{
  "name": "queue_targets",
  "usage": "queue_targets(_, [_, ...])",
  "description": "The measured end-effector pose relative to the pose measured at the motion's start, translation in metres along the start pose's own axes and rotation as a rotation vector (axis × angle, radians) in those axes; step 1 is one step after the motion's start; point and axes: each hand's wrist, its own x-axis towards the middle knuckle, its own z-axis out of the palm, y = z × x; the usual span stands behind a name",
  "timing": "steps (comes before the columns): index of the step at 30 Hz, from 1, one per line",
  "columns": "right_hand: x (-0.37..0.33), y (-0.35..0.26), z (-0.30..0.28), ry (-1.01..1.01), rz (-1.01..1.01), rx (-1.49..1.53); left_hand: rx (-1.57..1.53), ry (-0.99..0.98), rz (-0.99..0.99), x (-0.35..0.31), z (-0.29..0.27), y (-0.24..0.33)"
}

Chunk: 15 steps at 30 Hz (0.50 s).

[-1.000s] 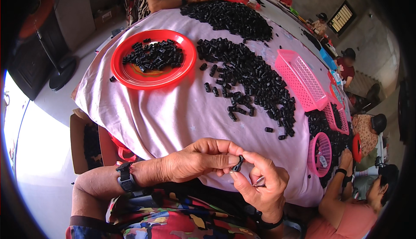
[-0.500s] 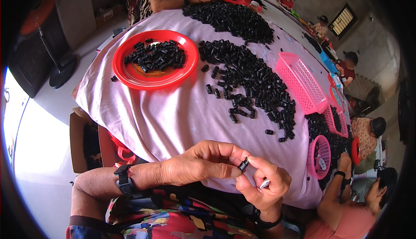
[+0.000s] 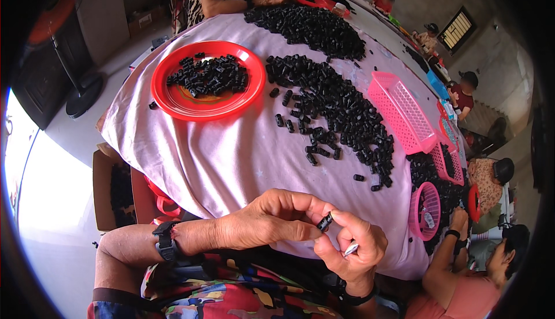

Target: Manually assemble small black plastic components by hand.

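Note:
Close to the table's near edge, the thumb and fingers of my left hand [image 3: 272,218] pinch a small black cylindrical plastic piece [image 3: 325,222]. My right hand [image 3: 363,242] meets it from the other side, its thumb and forefinger at the piece's other end. A short silvery pointed tool [image 3: 351,249] sticks out from my right hand's curled fingers; its handle is hidden in the palm. Beyond my hands, a pile of similar black pieces [image 3: 341,108] is spread over the pink cloth [image 3: 231,163]. More of them lie in a red round plate [image 3: 167,102] at the left.
A second black heap [image 3: 306,30] lies farther back. Pink baskets [image 3: 402,113] and a round pink basket [image 3: 425,209] stand at the right, near a co-worker [image 3: 457,284]. Another person's arm [image 3: 225,2] rests at the far edge. A cardboard box [image 3: 105,189] sits below the table's left side.
The black piece has turned slightly between my fingers, and the silvery tip has tilted a little. Both hands stay in nearly the same place.

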Motion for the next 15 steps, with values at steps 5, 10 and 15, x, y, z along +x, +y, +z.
queue_targets(5, [0.0004,-0.0023,0.0012,0.0,-0.017,-0.024,-0.033,0.008,-0.023,0.0004,0.0022,-0.0007])
queue_targets(10, [-0.0007,-0.0016,0.0014,-0.011,-0.038,-0.057,-0.024,0.05,0.006,0.0026,-0.0001,-0.0071])
queue_targets(15, [-0.0006,-0.0012,0.0018,0.013,-0.002,-0.011,-0.003,0.028,0.006,0.0008,0.0014,0.0006])
